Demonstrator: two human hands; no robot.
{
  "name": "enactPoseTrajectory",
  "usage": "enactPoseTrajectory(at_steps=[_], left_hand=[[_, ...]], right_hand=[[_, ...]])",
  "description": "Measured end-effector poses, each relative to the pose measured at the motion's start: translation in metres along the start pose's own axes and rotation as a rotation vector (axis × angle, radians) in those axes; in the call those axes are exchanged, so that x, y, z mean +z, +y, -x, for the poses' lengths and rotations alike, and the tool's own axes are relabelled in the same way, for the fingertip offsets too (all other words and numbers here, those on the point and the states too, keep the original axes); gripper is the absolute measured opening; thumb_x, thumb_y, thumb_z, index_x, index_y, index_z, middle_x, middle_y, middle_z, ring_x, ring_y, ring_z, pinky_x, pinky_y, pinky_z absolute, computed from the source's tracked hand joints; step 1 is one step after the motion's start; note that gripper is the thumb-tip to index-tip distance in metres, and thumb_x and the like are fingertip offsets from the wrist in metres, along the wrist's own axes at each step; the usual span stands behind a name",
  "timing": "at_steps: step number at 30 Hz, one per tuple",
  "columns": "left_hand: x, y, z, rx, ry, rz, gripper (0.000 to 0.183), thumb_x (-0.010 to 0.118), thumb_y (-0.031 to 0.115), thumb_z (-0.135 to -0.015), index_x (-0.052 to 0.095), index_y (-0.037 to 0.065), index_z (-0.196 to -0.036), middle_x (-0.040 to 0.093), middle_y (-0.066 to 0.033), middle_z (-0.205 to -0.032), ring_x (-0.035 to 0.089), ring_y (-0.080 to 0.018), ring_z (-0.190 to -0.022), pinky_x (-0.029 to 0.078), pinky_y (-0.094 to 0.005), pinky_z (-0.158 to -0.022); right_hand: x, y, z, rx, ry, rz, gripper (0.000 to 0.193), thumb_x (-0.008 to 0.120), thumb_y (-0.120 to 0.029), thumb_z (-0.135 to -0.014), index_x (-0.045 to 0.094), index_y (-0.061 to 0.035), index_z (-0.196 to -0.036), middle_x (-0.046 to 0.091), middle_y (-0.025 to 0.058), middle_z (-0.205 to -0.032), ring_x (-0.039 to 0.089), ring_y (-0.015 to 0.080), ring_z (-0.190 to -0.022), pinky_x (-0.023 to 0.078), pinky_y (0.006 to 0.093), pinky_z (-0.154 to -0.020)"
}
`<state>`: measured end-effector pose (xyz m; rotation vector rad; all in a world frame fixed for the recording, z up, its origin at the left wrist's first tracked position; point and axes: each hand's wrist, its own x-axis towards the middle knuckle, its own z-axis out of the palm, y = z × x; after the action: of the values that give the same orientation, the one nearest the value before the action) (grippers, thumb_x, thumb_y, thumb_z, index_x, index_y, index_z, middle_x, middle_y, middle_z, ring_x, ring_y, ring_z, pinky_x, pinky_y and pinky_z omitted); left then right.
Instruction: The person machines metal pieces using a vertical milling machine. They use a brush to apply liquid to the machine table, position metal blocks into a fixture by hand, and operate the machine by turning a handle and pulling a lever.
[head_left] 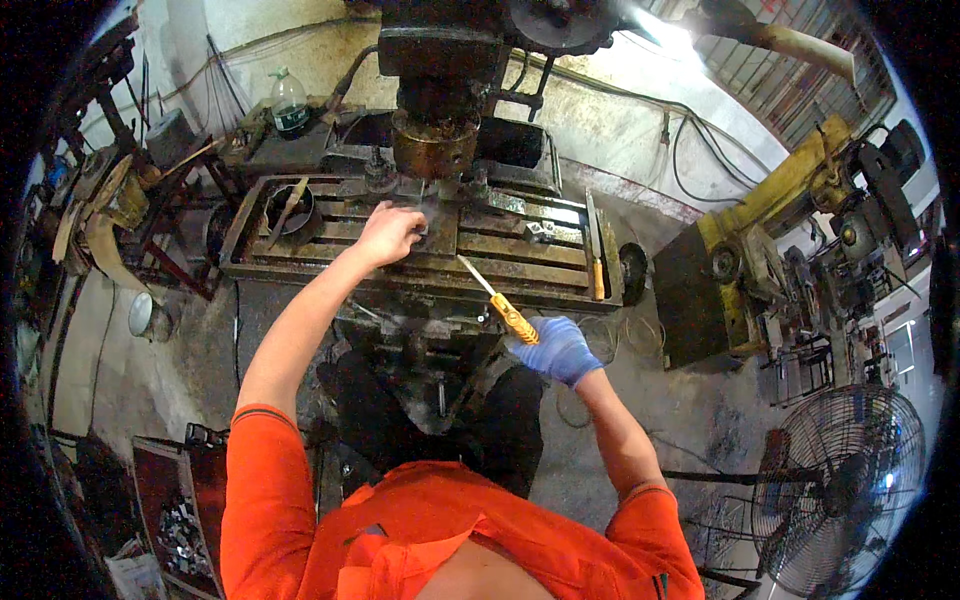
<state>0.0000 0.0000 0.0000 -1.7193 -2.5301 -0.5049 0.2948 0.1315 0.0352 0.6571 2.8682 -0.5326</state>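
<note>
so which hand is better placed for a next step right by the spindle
Probably the left hand: it is over the slotted table, close to the spindle. The gloved right hand is farther back, nearer the body, and occupied by a yellow-handled tool.

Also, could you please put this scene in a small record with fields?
Left hand: bare, fingers curled near the spindle; grip unclear
Right hand: gloved in blue, holding a yellow-handled tool
Table: slotted; round pan at left, long tool at right
Back left: bottle
Lower right: fan
</note>
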Motion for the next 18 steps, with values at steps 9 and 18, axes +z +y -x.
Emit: enactPoseTrajectory(at_steps=[9, 18], left_hand=[[0.007, -0.006, -0.009, -0.062, 0.150, 0.008, 0.026, 0.064, 0.019, -0.071, 0.061, 0.011, -0.095, 0.060, -0.0100, -0.094, 0.056, -0.0296, -0.091, 0.041, -0.0408, -0.082], [0.003, -0.006, -0.009, -0.143, 0.111, 0.027, 0.026, 0.064, 0.021, -0.068, 0.062, 0.011, -0.092, 0.062, -0.0119, -0.087, 0.059, -0.0300, -0.084, 0.046, -0.0407, -0.075]], right_hand=[[-0.011, -0.023, -0.042, 0.125, -0.004, 0.083, 0.056, 0.049, -0.055, -0.073, 0.064, -0.0011, -0.077, 0.062, 0.0206, -0.079, 0.060, 0.0342, -0.078, 0.046, 0.0414, -0.073], [0.021, 0.002, -0.090, -0.107, 0.170, -0.171, 0.038, 0.069, -0.033, -0.069, 0.064, -0.0008, -0.088, 0.064, 0.0170, -0.077, 0.064, 0.0239, -0.072, 0.048, 0.0306, -0.065]])
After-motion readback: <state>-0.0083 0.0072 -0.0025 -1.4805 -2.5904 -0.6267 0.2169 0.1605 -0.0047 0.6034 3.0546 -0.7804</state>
